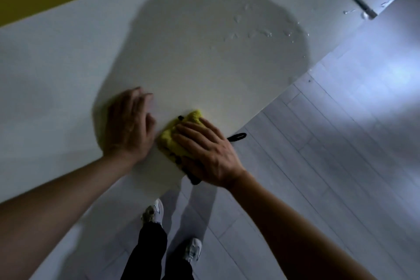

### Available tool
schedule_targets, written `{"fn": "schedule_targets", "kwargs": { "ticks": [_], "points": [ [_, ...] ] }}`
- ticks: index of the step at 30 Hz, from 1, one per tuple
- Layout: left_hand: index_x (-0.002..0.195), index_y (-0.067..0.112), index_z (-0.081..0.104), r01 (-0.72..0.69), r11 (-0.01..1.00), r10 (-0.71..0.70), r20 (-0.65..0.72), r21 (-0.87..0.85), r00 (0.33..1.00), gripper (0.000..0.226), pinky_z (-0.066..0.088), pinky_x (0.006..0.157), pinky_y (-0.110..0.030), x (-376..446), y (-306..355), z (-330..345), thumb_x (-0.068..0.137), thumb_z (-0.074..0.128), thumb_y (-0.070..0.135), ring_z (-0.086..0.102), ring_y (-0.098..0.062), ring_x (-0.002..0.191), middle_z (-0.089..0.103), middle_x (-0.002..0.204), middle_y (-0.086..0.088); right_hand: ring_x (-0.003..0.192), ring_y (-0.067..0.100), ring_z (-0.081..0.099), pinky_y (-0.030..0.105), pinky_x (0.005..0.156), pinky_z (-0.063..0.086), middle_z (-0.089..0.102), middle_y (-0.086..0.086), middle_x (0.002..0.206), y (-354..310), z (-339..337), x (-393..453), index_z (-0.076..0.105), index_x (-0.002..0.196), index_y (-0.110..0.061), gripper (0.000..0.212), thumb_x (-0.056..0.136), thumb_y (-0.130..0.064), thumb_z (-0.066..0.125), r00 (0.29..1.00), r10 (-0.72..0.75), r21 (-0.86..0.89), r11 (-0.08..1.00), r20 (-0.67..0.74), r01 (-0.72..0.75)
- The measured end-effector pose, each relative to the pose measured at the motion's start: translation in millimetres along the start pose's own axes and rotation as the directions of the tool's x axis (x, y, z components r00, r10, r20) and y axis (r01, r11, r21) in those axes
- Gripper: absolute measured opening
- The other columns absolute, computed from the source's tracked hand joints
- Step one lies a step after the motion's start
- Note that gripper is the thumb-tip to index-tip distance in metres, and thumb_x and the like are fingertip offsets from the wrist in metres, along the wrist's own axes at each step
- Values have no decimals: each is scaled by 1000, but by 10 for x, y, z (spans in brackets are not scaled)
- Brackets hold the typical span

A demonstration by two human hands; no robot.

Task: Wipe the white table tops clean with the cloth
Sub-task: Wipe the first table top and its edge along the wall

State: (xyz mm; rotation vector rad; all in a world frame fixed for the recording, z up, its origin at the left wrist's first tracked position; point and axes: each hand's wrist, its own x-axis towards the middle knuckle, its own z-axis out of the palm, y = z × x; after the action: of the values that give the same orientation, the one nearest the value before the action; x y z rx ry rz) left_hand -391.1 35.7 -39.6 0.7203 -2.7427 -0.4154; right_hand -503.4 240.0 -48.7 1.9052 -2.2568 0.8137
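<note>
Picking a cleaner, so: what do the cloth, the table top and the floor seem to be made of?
Cloth: yellow, fuzzy nap, probably microfibre or terry, with black trim; the right hand presses it.
Table top: smooth white matte, water beading on it, likely laminate or painted board.
Floor: pale planks with seams, likely laminate or vinyl.

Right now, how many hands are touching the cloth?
1. The right hand presses on the cloth near the table edge; the left hand lies flat on the table beside it.
</note>
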Motion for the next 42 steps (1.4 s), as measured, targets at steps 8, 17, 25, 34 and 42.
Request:
{"fn": "schedule_targets", "kwargs": {
  "ticks": [8, 17, 25, 34, 42],
  "points": [
    [145, 9, 53, 35, 995, -33, -27, 89, 999, 52, 32, 117, -56, -31, 115, 95, 99, 38, 28, 43, -43, 140, 49, 150, -22, 144, 24, 39, 49, 122, 24, 54, 8, 145, 1265, -380, -218, 54, 144, -14, 43, 101, -19, 56, 917, 309, -176, 917, -251, -357],
    [142, 6, 54, 47, 997, -44, -53, 54, 998, 52, 31, 117, -53, -15, 169, 90, 98, 36, 26, 43, -43, 140, 49, 149, -23, 147, 23, 34, 51, 122, 18, 52, 8, 148, 188, 158, -223, 57, 142, -15, 45, 98, -23, 59, 862, 417, -41, 894, -288, -446],
    [143, 7, 54, 61, 995, -59, -35, 73, 998, 50, 33, 116, -55, 6, 196, 82, 100, 36, 26, 44, -42, 141, 49, 151, -21, 147, 18, 33, 45, 122, 20, 51, 3, 149, 688, -102, -227, 55, 144, -20, 42, 104, -29, 48, 893, 409, -36, 906, -190, -422],
    [144, 5, 55, 59, 995, -56, -40, 78, 998, 47, 34, 116, -54, -17, 192, 71, 101, 44, 22, 45, -43, 140, 50, 150, -22, 156, 20, 6, 47, 127, 6, 17, 2, 168, 1242, -565, 203, 24, 159, -33, 54, 106, -45, 22, 608, 782, -99, 600, -137, -794],
    [143, 5, 57, 72, 994, -68, -44, 88, 997, 45, 35, 116, -53, -5, 204, 62, 103, 51, 25, 47, -42, 139, 52, 148, -20, 155, 24, 16, 51, 125, 11, 29, 5, 165, 751, 44, 1157, 32, 157, -31, 52, 106, -43, 35, 965, 161, -94, 985, 206, -145]
  ]
}}
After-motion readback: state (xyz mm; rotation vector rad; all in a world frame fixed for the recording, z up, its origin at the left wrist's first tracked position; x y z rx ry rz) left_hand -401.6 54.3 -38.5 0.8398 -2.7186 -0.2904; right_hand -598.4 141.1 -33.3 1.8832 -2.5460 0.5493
